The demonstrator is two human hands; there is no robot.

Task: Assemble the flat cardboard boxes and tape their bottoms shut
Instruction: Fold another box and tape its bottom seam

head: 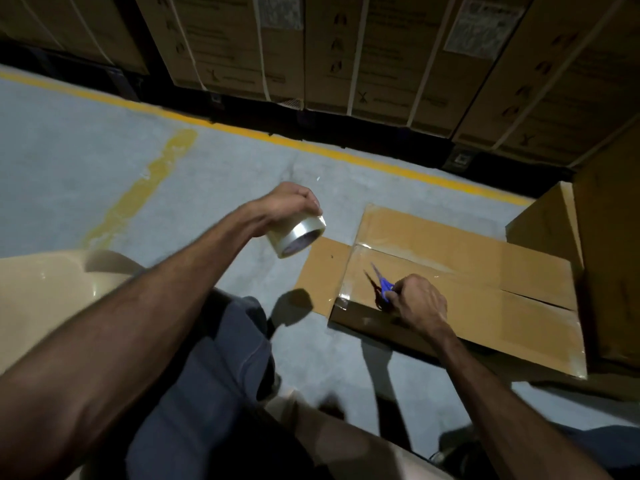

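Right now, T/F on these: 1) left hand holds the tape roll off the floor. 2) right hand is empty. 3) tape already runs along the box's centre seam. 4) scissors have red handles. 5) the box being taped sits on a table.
1) True: the left hand grips the clear tape roll in the air.
2) False: the right hand holds scissors over the box.
3) True: glossy tape covers part of the seam; the right end looks untaped.
4) False: the handles are blue.
5) False: it lies on the grey floor.
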